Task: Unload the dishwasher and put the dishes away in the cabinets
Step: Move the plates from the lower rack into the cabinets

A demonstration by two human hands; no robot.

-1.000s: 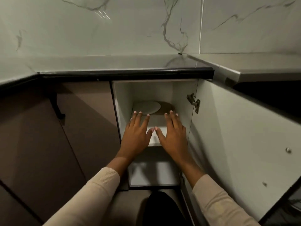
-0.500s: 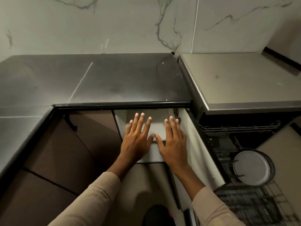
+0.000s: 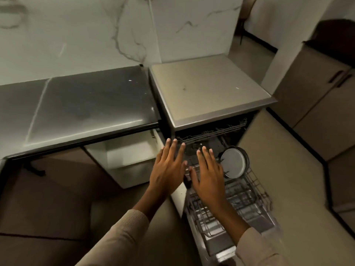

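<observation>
The dishwasher (image 3: 211, 93) stands open with its lower wire rack (image 3: 240, 198) pulled out. A white plate (image 3: 233, 162) stands upright at the rack's far end, with a darker dish behind it. My left hand (image 3: 169, 169) hovers flat, fingers spread, over the edge of the open cabinet door (image 3: 177, 196). My right hand (image 3: 207, 175) is flat and empty above the rack, just left of the plate. The open cabinet (image 3: 130, 156) lies to the left, white inside; its contents are hidden from this angle.
A dark glossy countertop (image 3: 86, 104) runs along the marble wall (image 3: 76, 35) above the cabinet. The dishwasher's upper rack (image 3: 215, 132) sits partly out under its top. Beige floor (image 3: 284, 169) lies to the right, with tall beige cabinets (image 3: 317, 96) beyond.
Both hands left the cabinet shelf and swung right toward the dishwasher rack. The view rose and turned right, so the plate in the cabinet is no longer visible.
</observation>
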